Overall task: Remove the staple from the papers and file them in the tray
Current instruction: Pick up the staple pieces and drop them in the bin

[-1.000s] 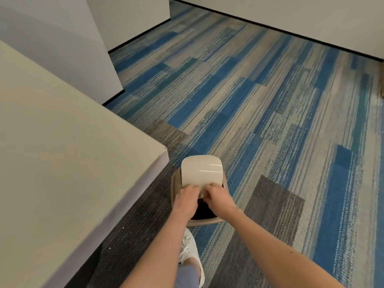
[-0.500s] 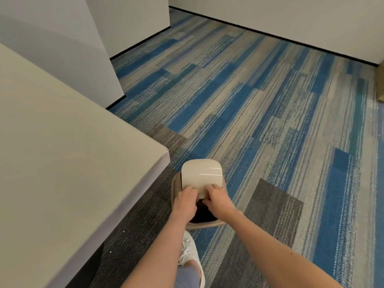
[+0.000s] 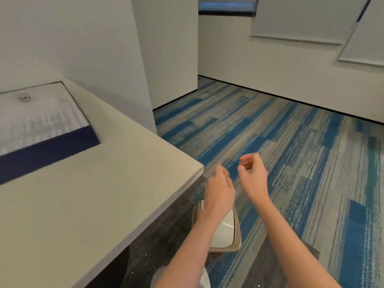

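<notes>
Both hands hang in the air over the carpet, just right of the table's [image 3: 116,183] near corner. The left hand [image 3: 219,191] is loosely half open, fingers relaxed, with nothing in it. The right hand [image 3: 252,176] is curled, thumb and fingertips drawn close together as if pinching; whether a staple sits between them is too small to tell, and no paper is held.

Below the left forearm a small bin [image 3: 224,231] stands on the floor beside the table's edge, its pale lid lying flat over the opening. A shoe shows at the bottom edge of the view.

On the far left of the table lies a blurred rectangular thing with a white face and a dark blue near edge [image 3: 41,125]. It may be the tray or the papers, but the blur does not allow a firm call. No loose sheets are plainly visible anywhere.

Judging from this, the staple part looks to be at its end, near the bin, and the filing is not yet done. The next move calls for turning left to the table, finding the sheets, squaring them with both hands and laying them flat in the tray.
</notes>
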`<state>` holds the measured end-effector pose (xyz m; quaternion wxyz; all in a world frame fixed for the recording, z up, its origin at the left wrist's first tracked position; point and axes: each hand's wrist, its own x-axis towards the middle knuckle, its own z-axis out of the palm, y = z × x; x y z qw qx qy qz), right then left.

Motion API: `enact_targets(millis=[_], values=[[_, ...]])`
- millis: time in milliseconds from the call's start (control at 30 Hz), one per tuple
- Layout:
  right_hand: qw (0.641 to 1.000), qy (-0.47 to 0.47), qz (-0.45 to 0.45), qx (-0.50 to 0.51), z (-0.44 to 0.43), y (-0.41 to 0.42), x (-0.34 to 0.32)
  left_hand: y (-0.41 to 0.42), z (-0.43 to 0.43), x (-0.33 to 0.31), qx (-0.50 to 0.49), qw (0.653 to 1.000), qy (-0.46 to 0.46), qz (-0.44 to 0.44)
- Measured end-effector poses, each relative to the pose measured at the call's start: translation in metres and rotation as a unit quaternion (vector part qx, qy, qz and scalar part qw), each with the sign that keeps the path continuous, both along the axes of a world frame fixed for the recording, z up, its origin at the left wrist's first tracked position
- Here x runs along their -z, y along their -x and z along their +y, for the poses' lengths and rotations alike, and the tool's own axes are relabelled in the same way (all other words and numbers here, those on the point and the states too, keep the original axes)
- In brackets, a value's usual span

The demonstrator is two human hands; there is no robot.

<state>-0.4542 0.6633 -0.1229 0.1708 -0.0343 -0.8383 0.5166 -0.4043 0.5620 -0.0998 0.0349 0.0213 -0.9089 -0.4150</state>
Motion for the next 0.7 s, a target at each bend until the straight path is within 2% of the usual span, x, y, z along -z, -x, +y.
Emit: enact_targets(millis=[100, 200, 300, 400, 600, 700], values=[[0.995, 0.034, 0.085, -0.047, -0.024, -0.028, -0.077, -0.042, -0.017, -0.065, -0.006, 0.995, -0.050, 0.089], [0.978, 0.075, 0.139, -0.136, -0.073, -0.060, -0.142, -0.085, -0.063, -0.122, -0.054, 0.984, -0.033, 0.167], [0.952, 0.112, 0.143, -0.246, -0.146, -0.099, -0.182, -0.135, -0.135, -0.160, -0.160, 0.962, 0.008, 0.223], [0.923, 0.104, 0.117, -0.352, -0.233, -0.142, -0.195, -0.179, -0.222, -0.163, -0.273, 0.916, 0.091, 0.278], [0.846, 0.019, 0.061, -0.529, -0.368, -0.222, -0.158, -0.269, -0.380, -0.126, -0.435, 0.861, 0.202, 0.170], [0.792, -0.058, 0.049, -0.605, -0.415, -0.256, -0.131, -0.326, -0.440, -0.105, -0.508, 0.826, 0.217, 0.110]])
